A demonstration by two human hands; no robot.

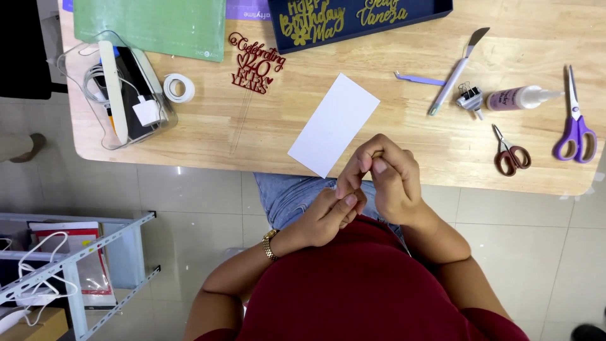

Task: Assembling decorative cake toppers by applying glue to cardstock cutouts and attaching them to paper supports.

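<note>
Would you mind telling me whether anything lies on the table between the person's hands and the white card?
Nothing visible does. The white card lies flat on the table, its near corner just left of the right hand. The left hand is below it, off the table edge. The tools lie well off to the right.

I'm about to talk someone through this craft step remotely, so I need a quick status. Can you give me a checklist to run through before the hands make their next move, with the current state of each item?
1. Both hands together at the table edge: ok. The left hand and right hand meet, fingertips touching.
2. What the fingers pinch: cannot tell; only a thin pale tip shows above the right hand.
3. White card within reach: ok, lying flat just beyond the hands.
4. Red cut-out topper undisturbed: ok, flat on the wooden table, apart from the card.
5. Glue bottle to hand: ok, lying on its side; whether it is capped, cannot tell.
6. Blades clear of hands: ok. Small red scissors and purple scissors lie off to the right.
</note>
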